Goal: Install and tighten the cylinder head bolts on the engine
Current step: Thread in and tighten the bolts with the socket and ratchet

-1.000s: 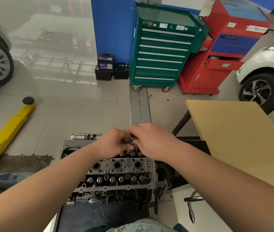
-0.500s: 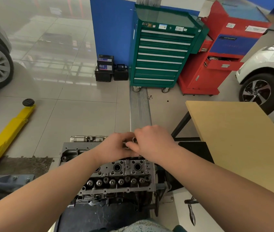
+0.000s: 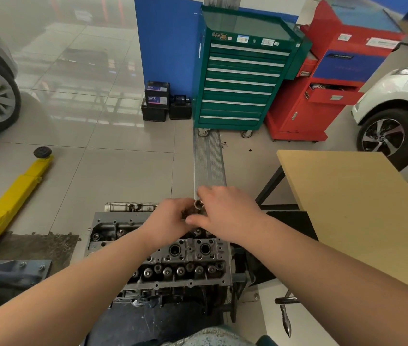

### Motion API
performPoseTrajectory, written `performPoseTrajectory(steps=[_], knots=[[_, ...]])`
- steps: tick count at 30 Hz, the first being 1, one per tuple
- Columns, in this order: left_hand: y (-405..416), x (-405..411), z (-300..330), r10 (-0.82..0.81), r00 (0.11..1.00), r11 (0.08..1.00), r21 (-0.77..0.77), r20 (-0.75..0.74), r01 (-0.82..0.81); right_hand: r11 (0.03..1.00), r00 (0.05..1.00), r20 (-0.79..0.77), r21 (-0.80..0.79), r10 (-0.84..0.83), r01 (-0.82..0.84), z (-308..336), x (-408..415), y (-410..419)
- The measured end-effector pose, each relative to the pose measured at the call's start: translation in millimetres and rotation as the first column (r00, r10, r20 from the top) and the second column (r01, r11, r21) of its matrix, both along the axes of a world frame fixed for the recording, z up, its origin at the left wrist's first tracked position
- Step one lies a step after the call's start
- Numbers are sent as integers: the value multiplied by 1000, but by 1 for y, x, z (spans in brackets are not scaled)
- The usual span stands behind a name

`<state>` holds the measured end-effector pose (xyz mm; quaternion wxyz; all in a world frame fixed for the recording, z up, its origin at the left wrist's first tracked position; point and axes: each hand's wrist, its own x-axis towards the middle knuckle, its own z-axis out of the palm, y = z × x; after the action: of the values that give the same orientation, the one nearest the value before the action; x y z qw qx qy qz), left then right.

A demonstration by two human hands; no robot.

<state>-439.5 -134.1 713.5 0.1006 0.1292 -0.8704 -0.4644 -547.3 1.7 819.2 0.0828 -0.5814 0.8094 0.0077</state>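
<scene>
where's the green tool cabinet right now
In the head view, the green tool cabinet stands at the far wall, top centre, between the blue panel and the red cabinet, beyond both hands.

Open floor left of the engine; wooden table close on its right

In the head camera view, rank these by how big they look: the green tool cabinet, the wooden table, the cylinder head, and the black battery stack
1. wooden table, though nearness inflates it
2. green tool cabinet
3. cylinder head, partly hidden by arms
4. black battery stack
</scene>
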Motion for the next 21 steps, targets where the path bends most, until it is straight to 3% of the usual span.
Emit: performPoseTrajectory(steps=[2, 5, 8, 11, 13, 16, 19, 21], knots=[[-5, 0, -3, -21, 999, 999, -36, 42, 23, 997, 995, 61, 26, 76, -78, 5, -4, 1], [-6, 1, 2, -115, 993, 993, 39, 35, 114, 998, 998, -8, 30, 58, -57, 5, -2, 0], [0, 1, 9, -42, 999, 998, 53, -19, 42, 999, 995, -100, 28, -16, 19, -1, 2, -3], [-3, -2, 4, 8, 999, 999, -48, 32, -6, 1000, 1000, -16, 4, 12, -12, -1, 0, -2], [-9, -3, 5, -41, 995, 997, -54, 89, 46, 997, 995, 64, 15, 78, -79, 1, -4, 0], [-9, -1, 9, -150, 986, 989, 23, 77, 149, 998, 999, -6, 42, 37, -36, -1, -6, -1], [-6, -1, 7, -74, 996, 993, 93, 46, 70, 997, 993, -107, 55, -46, 52, -4, -3, -5], [-5, -3, 3, -22, 999, 999, 27, 38, 21, 1000, 998, -57, 9, -22, 23, -1, -3, -3]])
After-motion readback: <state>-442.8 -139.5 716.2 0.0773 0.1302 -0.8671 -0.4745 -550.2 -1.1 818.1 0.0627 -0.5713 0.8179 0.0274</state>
